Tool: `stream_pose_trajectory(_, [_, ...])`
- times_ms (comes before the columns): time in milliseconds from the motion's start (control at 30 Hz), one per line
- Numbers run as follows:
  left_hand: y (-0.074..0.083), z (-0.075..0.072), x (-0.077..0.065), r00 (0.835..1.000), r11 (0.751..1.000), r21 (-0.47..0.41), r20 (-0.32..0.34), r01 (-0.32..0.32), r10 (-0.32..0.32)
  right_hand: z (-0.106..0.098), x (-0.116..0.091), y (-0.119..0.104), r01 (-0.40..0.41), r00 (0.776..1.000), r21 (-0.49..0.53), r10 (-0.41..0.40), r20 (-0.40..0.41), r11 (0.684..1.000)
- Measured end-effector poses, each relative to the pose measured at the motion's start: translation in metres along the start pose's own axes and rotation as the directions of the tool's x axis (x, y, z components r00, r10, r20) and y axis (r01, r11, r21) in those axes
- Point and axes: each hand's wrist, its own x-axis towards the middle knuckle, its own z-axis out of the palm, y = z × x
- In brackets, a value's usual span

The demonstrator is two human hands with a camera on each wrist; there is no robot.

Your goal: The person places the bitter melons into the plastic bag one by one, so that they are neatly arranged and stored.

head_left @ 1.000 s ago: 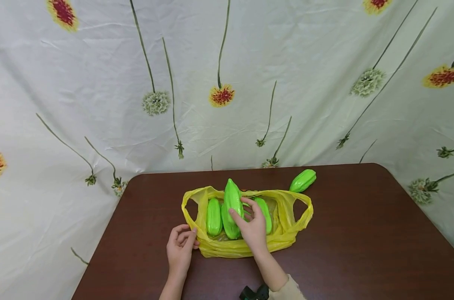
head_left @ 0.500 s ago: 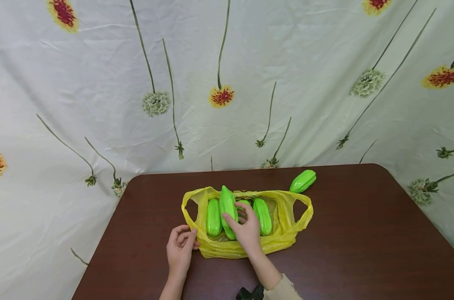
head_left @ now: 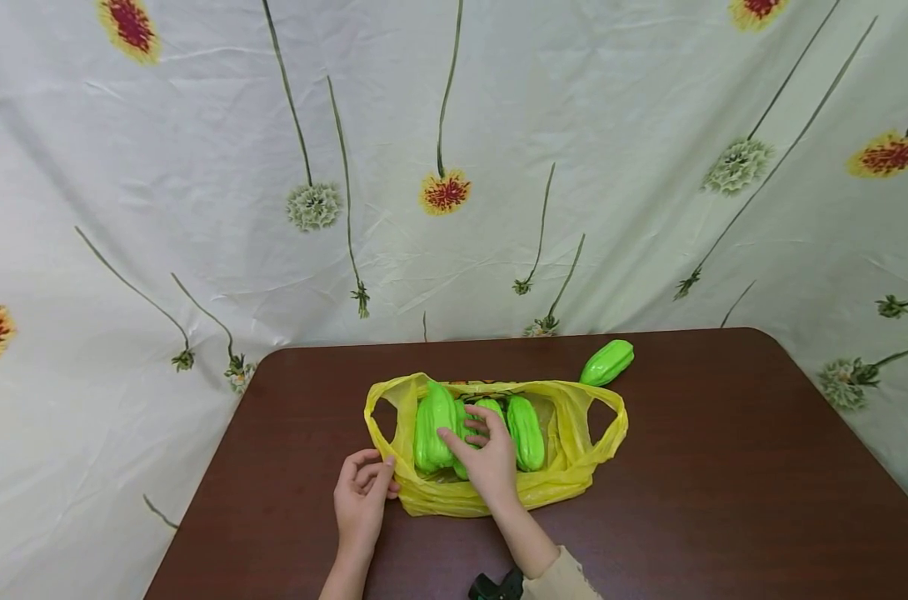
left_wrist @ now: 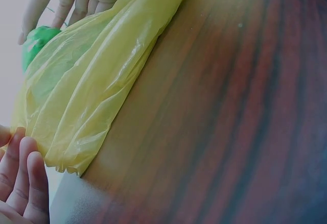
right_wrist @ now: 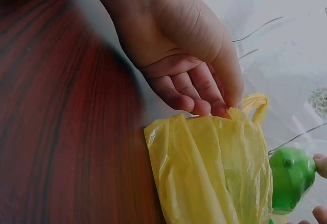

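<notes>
In the head view a yellow plastic bag (head_left: 454,500) lies mouth-up on the table, its handles spread to the sides. Several glossy green ridged fruits (head_left: 526,433), like star fruit, sit inside. My left hand (head_left: 360,496) pinches the bag's left front edge; the left wrist view shows its fingers (left_wrist: 30,178) at the thin plastic. Inside the bag, my right hand (head_left: 491,454) holds a green ridged fruit (head_left: 435,425) at its right side, thumb against it. That fruit overlaps the leftmost one. The right wrist view shows its end (right_wrist: 291,178) beside the right fingers.
Another green ridged fruit (head_left: 607,362) lies behind the bag on the right, near the table's back edge. The dark brown table (head_left: 724,467) meets a pale floral cloth (head_left: 634,208) behind it. A black device (head_left: 497,586) sits by my right wrist.
My right hand has moved left with the green ridged fruit, which has come down over the leftmost fruit. My left hand has stayed at the bag's edge.
</notes>
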Motion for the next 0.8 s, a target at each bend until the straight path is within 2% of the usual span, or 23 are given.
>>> stream_pose_trajectory(333, [-0.005,-0.001,0.002,1.0,1.0,-0.001,-0.009,-0.014,0.014,0.0,0.0,-0.003,-0.01,1.0,0.023,0.01,0.003,1.0])
stream_pose_trajectory(600, [-0.005,0.0,0.002,1.0,1.0,0.003,-0.009,-0.02,0.02,-0.012,0.006,-0.009,0.012,1.0,0.09,-0.01,-0.021,0.996])
stream_pose_trajectory(800, [-0.004,0.001,0.002,1.0,1.0,0.003,-0.001,-0.026,0.026,-0.03,0.009,-0.032,0.031,0.998,0.157,-0.02,-0.067,0.987])
